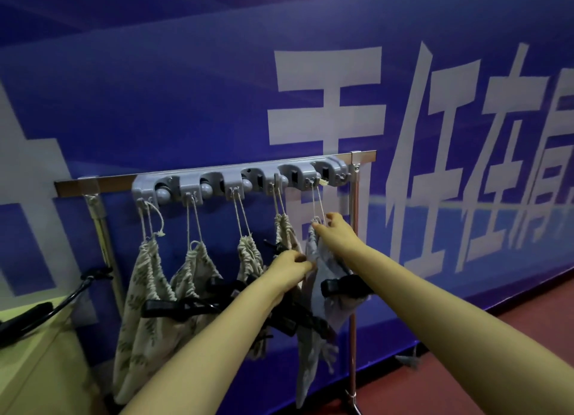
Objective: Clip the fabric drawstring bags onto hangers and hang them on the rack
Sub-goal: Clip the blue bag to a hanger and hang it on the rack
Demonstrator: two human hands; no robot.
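Two bare forearms reach into view from the bottom edge, with no sleeves showing on either one. The left hand [290,267] wears no glove, ring or band that can be seen, and its wrist carries no watch or bracelet. The right hand [337,229] is likewise uncovered, with a plain wrist. Both forearms look smooth and long, free of marks or tape. Fingernails are too blurred to make out. Nothing above the elbows shows.

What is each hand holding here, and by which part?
Both hands are on the rightmost bag: the right hand pinches its gathered top by the cord, and the left hand grips the cloth edge lower down.
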